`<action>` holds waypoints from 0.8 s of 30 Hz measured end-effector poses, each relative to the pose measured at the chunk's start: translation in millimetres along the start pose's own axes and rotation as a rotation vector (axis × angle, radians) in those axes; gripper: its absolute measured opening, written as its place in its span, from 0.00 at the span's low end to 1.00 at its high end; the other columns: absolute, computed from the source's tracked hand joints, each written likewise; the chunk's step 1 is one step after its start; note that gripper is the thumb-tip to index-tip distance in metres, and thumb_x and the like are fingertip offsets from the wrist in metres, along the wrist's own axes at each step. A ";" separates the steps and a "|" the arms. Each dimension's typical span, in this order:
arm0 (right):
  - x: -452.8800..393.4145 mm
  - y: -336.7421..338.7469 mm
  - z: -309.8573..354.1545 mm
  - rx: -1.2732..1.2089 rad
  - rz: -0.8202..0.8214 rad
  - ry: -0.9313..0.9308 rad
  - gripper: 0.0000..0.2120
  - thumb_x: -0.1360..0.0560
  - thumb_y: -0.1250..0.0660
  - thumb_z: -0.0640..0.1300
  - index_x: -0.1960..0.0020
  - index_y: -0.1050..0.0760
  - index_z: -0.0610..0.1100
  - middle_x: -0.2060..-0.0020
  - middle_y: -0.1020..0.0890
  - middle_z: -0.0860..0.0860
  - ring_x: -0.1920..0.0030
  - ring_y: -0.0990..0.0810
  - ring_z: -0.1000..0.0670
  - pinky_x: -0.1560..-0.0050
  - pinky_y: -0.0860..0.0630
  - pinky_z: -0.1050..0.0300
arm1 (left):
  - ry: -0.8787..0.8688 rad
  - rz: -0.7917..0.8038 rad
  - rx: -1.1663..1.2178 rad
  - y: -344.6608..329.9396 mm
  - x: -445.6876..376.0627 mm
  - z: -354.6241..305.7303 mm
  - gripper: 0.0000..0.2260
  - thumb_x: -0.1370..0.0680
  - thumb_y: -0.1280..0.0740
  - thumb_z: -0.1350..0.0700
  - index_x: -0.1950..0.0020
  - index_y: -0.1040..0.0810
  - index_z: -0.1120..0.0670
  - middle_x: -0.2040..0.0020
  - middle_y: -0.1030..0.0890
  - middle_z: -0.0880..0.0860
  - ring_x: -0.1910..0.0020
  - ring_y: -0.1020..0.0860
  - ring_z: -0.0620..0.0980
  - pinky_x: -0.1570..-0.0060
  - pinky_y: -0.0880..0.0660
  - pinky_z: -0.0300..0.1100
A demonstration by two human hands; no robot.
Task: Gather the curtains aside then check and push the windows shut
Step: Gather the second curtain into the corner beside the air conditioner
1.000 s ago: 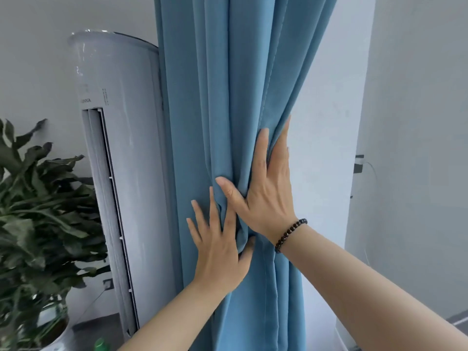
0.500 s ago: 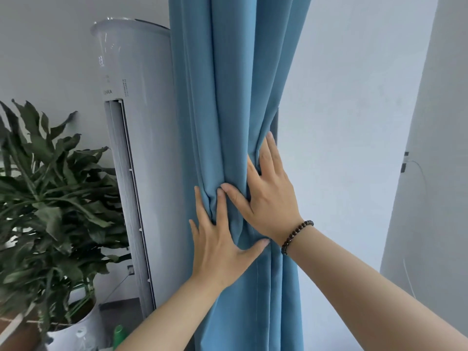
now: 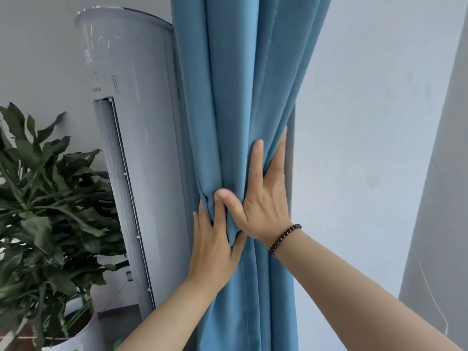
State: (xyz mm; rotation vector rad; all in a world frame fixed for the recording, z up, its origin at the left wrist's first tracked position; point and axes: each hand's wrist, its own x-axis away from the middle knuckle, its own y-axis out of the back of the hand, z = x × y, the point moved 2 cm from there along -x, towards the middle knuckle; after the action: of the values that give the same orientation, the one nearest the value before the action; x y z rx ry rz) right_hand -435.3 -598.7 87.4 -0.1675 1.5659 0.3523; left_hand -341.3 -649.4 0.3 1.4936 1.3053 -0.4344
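Note:
A blue curtain (image 3: 235,97) hangs bunched in folds in the middle of the head view, pinched narrow at waist height. My left hand (image 3: 215,247) presses against its left side, fingers tucked into a fold and thumb across the front. My right hand (image 3: 266,198), with a dark bead bracelet on the wrist, wraps the bunch from the right, thumb hooked over the front folds and fingers flat on the cloth. Both hands squeeze the curtain together. No window is in view.
A tall white standing air conditioner (image 3: 136,148) stands just left of the curtain. A leafy potted plant (image 3: 43,198) in a white pot sits at the far left. A pale wall (image 3: 359,148) fills the right, with a grey wall corner (image 3: 445,198) beyond.
The curtain bunch has been squeezed tighter. My right thumb has hooked over the folds and my left fingers have slid deeper into them. The view has shifted, so everything sits further right.

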 end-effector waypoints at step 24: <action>-30.1 -149.4 -56.5 -0.125 0.087 -0.359 0.34 0.25 0.50 0.68 0.30 0.71 0.69 0.25 0.50 0.40 0.28 0.36 0.40 0.37 0.27 0.43 | -0.159 -0.113 0.052 -49.6 -101.7 143.2 0.43 0.22 0.41 0.44 0.26 0.74 0.48 0.25 0.51 0.71 0.24 0.47 0.65 0.30 0.39 0.63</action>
State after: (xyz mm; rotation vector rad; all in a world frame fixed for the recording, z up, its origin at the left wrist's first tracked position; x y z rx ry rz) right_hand -439.5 -760.7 99.4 -0.1247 1.1989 0.5198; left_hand -369.0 -829.8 5.0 1.4020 1.2642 -0.6516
